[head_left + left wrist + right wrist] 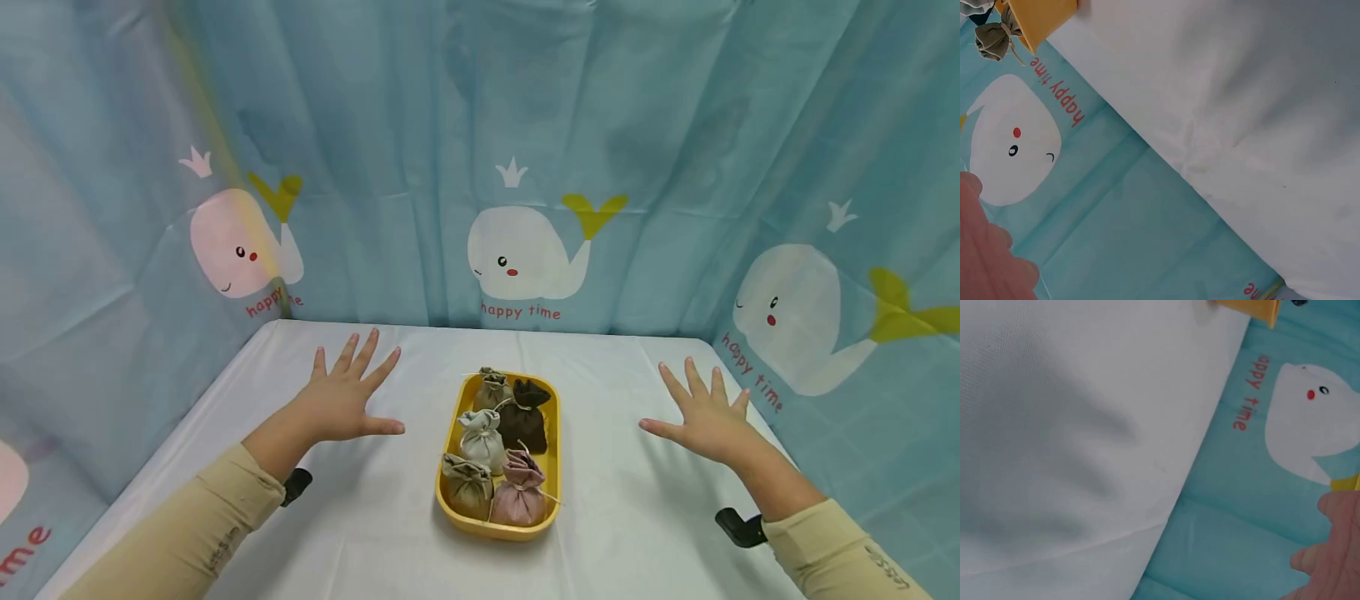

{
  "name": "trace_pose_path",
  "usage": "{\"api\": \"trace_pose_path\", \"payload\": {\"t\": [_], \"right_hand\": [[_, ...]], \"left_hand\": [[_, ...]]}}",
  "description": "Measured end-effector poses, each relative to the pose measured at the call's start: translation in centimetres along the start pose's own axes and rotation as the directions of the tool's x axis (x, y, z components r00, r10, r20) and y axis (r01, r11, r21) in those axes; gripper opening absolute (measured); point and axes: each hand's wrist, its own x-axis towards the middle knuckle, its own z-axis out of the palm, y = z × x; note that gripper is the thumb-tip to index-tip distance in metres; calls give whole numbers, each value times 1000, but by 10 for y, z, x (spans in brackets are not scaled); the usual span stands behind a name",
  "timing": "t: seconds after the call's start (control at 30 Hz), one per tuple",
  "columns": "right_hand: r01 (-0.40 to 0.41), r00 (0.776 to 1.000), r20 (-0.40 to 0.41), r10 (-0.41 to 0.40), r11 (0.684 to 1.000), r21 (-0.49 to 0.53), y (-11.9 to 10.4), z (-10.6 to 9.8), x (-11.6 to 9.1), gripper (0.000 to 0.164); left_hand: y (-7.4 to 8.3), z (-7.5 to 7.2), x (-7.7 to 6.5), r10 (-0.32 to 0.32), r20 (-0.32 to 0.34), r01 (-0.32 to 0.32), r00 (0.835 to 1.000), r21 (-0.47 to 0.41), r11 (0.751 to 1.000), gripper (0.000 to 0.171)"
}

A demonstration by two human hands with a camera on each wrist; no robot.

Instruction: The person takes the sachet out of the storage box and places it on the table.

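Note:
In the head view a yellow tray [555,467] stands mid-table with several small drawstring pouches in it. A dark brown pouch [523,427] and an olive pouch [492,392] sit at its far end, a white pouch [482,440] in the middle, and a khaki pouch [468,492] beside a pink pouch [520,498] at the near end. My left hand [341,402], fingers spread, hovers left of the tray and holds nothing. To the right, my right hand [707,422] is likewise spread and bare. Both stand well apart from the tray.
A white cloth covers the table [375,533]. Blue curtains [360,167] printed with whales enclose its back and both sides. Black straps or mounts [738,527] show at the wrists below the sleeves.

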Motion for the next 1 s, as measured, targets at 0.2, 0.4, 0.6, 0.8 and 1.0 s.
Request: {"api": "trace_pose_path", "payload": {"t": [0.2, 0.4, 0.6, 0.8, 1.0], "right_hand": [[1, 1000, 11, -1, 1000, 4, 1, 2, 2, 105], [-5, 1000, 13, 5, 1000, 15, -2, 2, 0, 103], [-6, 1000, 22, 6, 1000, 22, -1, 3, 0, 105], [-4, 1000, 25, 3, 999, 38, -5, 3, 1, 103], [8, 1000, 18, -9, 999, 52, -9, 4, 4, 102]], "left_hand": [[1, 0, 0, 6, 2, -6, 1000, -2, 1000, 117], [2, 0, 1, 13, 0, -13, 1000, -12, 1000, 117], [2, 1, 0, 17, 1, -17, 1000, -8, 1000, 117], [1, 4, 2, 14, 4, -14, 1000, -2, 1000, 116], [5, 3, 2, 32, 2, -32, 999, -1, 999, 116]]}}
